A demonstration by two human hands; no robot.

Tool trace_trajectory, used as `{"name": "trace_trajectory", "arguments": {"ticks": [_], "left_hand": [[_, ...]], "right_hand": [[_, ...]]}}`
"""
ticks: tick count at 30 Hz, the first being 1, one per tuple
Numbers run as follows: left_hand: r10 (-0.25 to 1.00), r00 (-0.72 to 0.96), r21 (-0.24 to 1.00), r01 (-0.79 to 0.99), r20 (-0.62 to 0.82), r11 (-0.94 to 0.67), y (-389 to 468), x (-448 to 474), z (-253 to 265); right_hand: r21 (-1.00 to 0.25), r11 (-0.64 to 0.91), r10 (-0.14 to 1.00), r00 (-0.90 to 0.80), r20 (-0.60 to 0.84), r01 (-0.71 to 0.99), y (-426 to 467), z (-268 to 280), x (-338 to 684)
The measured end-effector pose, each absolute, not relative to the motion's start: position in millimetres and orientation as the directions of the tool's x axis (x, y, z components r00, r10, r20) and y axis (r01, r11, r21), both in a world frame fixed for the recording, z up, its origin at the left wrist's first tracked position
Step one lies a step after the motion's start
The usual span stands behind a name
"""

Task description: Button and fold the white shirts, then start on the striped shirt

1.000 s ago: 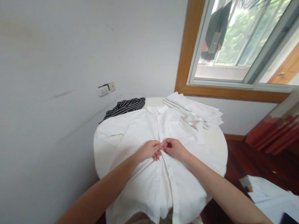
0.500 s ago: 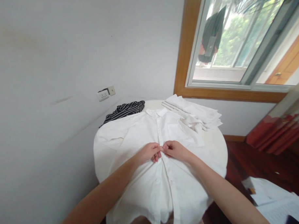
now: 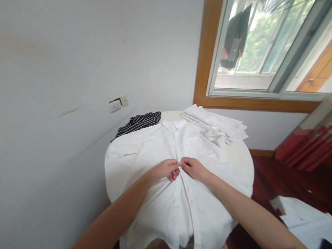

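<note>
A white button-up shirt (image 3: 163, 208) lies spread front side up on a round white table, its collar (image 3: 174, 125) toward the wall and its hem hanging over the near edge. Below the chest the two front edges part in a narrow gap. My left hand (image 3: 168, 169) pinches the placket from the left with thumb and finger. From the right, my right hand (image 3: 192, 167) pinches the same spot, fingertips meeting those of the left. Any button between the fingertips is hidden.
Folded white cloths (image 3: 216, 122) lie at the table's (image 3: 242, 170) back right. A black striped garment (image 3: 139, 123) sits at the back left against the wall, under a socket (image 3: 114, 105). Papers (image 3: 305, 220) lie low at the right, and a curtain (image 3: 307, 144) hangs by the window.
Both hands stay at the same place on the placket. The fingertips of my right hand have drawn slightly closer over those of the left.
</note>
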State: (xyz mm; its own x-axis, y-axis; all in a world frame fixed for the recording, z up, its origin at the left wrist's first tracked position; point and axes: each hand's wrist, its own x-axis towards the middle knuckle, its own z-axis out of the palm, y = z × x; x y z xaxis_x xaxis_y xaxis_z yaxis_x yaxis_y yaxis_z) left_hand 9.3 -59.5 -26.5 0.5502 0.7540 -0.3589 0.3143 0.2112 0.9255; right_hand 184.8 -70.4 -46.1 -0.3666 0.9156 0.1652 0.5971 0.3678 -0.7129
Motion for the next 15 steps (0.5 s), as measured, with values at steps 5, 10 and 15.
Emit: {"name": "trace_trajectory", "arguments": {"ticks": [5,10,15], "left_hand": [[0.714,0.594,0.92,0.339,-0.37,0.194,-59.0,4.6,-21.0],[0.716,0.613,0.914,0.398,-0.334,0.085,-57.2,1.9,-21.9],[0.764,0.572,0.877,0.48,-0.299,-0.016,-54.5,2.3,-23.1]], "right_hand": [[-0.843,0.302,0.904,-0.415,0.105,0.445,-64.9,-49.5,189.7],[-0.883,0.233,0.908,-0.416,0.048,0.407,-62.9,-53.1,189.1],[-0.87,0.257,0.899,-0.433,0.057,0.42,-63.1,-51.3,189.3]]}}
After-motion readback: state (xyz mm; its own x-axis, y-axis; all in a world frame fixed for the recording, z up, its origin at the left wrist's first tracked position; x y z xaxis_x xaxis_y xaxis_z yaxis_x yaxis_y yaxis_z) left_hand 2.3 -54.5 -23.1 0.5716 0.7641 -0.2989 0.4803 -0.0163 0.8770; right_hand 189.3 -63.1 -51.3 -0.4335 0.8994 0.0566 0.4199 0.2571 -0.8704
